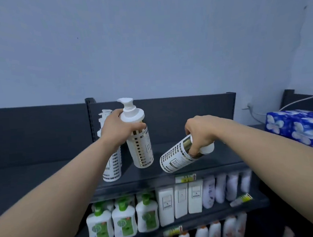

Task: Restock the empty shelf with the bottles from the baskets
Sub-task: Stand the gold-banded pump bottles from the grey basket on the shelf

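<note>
White pump bottle with gold-checked label (139, 137) is clasped at the neck by the left hand (118, 129), nearly upright above the dark top shelf (218, 160); a matching bottle (180, 156), tilted, is pinched by the right hand (200, 132); placing is underway, setting down upright is needed next

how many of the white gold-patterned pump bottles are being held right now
2. One white gold-patterned pump bottle is nearly upright in the left hand; another is tilted in the right hand. More stand on the shelf behind, partly hidden.
</note>
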Motion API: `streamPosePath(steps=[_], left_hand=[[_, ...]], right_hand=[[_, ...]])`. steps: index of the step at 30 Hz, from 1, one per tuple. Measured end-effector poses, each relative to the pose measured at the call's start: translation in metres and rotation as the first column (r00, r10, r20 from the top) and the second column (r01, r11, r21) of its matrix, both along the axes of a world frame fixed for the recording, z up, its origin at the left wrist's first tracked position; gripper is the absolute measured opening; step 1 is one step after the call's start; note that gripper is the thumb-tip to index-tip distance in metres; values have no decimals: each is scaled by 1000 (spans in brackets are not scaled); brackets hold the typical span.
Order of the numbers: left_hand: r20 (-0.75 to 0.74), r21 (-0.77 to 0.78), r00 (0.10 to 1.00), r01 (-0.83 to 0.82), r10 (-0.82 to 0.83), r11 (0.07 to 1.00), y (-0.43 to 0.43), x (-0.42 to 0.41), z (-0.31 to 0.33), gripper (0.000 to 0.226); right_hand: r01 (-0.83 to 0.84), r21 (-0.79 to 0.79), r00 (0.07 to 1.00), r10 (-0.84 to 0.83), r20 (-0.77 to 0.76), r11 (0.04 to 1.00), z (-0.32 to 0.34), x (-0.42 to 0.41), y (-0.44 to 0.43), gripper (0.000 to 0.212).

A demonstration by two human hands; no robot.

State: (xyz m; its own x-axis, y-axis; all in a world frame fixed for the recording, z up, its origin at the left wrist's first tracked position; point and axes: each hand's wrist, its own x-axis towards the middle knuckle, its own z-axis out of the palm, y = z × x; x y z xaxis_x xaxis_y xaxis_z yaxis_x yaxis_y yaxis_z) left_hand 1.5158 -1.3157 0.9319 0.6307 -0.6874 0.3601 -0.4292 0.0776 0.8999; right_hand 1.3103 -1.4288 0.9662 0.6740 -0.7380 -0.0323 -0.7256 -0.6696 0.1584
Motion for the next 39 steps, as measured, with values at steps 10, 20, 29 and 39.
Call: streamPosePath(steps=[10,20,29,39], left_hand=[[67,200,987,130,-145,971,-92,92,60,42],[197,394,950,150,-243,907,-165,164,60,50],[261,551,918,112,-298,827,-202,197,43,60],[317,609,890,75,-329,789,-234,221,26,42]], right_hand=[[22,20,997,-20,-68,1000,23,95,-75,41],[31,90,988,-17,-153,995,10,174,-134,38],[35,186,978,5,-210,982,-7,217,-170,37],[-77,129,990,91,-107,989,-6,240,-196,60]])
